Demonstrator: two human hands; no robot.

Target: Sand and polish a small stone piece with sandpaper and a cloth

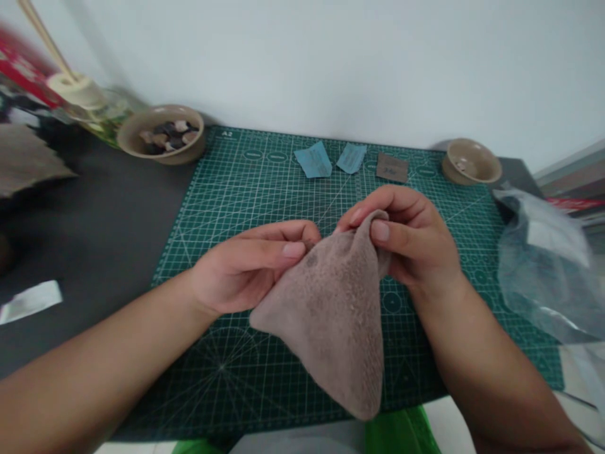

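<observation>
A brownish-grey cloth (335, 309) hangs between my two hands, above the green cutting mat (227, 214). My left hand (250, 261) pinches its upper left edge between thumb and fingers. On the other side, my right hand (411, 236) grips a folded upper part of the same cloth, thumb on top. The lower corner droops toward the mat's front edge. Whether anything lies inside the folds is hidden.
At the back left stands a bowl of stones (163, 135) beside a reed diffuser (78, 94). Blue paper pieces (314, 159) and a brown square (392, 168) lie on the mat. A smaller bowl (472, 162) and a clear plastic bag (543, 271) are at right.
</observation>
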